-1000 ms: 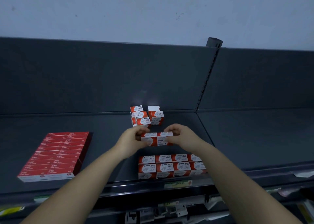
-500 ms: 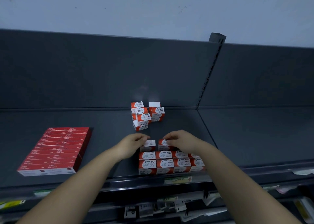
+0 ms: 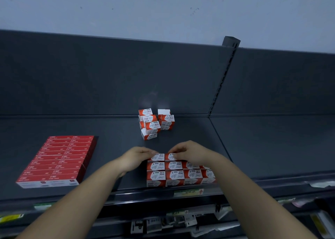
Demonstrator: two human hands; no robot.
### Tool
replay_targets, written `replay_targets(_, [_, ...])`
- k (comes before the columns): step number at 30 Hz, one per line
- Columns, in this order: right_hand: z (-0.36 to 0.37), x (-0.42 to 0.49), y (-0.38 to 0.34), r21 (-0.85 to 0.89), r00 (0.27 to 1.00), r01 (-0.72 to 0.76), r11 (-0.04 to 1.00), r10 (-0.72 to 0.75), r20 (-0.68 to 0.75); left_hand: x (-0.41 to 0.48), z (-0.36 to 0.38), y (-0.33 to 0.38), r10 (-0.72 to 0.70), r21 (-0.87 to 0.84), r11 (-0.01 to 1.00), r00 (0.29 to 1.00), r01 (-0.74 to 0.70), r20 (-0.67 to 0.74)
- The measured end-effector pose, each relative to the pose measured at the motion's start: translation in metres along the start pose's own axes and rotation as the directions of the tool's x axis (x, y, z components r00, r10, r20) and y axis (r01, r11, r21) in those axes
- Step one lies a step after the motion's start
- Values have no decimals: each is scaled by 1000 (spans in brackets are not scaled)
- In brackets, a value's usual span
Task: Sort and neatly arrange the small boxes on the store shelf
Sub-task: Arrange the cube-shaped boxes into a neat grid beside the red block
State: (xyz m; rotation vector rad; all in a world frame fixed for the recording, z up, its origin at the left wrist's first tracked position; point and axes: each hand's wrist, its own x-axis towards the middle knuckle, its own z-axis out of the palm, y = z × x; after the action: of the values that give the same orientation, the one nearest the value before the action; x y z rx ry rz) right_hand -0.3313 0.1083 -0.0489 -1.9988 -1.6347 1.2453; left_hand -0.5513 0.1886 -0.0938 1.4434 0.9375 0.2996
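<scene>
A dark grey store shelf [image 3: 253,148] runs the width of the frame beneath a pale wall [image 3: 163,8], its back panel [image 3: 108,75] split by a slotted upright [image 3: 224,75]. A flat slab of long red cartons [image 3: 58,161] lies on the shelf's left side, well apart from everything else. At the front edge, right of centre, red-and-white paper clip boxes stand in a tidy block [image 3: 174,177], two rows deep and four across, packed tight. A looser pile [image 3: 155,123] of the same boxes sits at the back against the panel, some tilted. A person's bare arms reach in from below. The left hand [image 3: 137,157] pinches the left box [image 3: 156,157] with curled fingers, and the right hand [image 3: 190,152] grips the right box [image 3: 170,156] likewise. The two boxes sit side by side, touching, just behind the block's left half. Paper price tags [image 3: 188,192] line the shelf lip.
</scene>
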Motion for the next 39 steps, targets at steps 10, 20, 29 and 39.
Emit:
replay_targets(10, [0, 0, 2, 38, 1000, -13, 999, 12, 7, 2, 0, -4, 0, 27, 1000, 1000, 0, -4])
replay_targets(20, [-1, 2, 2, 26, 999, -25, 999, 25, 21, 0, 0, -2, -9, 60, 998, 1000, 8, 13])
replay_targets(29, [-7, 14, -2, 67, 982, 4, 998, 9, -188, 7, -7, 6, 53, -126, 989, 976, -81, -210])
replay_targets(39, [3, 57, -36, 153, 944, -9, 988, 59, -326, 36, -30, 9, 169, 264, 963, 867, -45, -469])
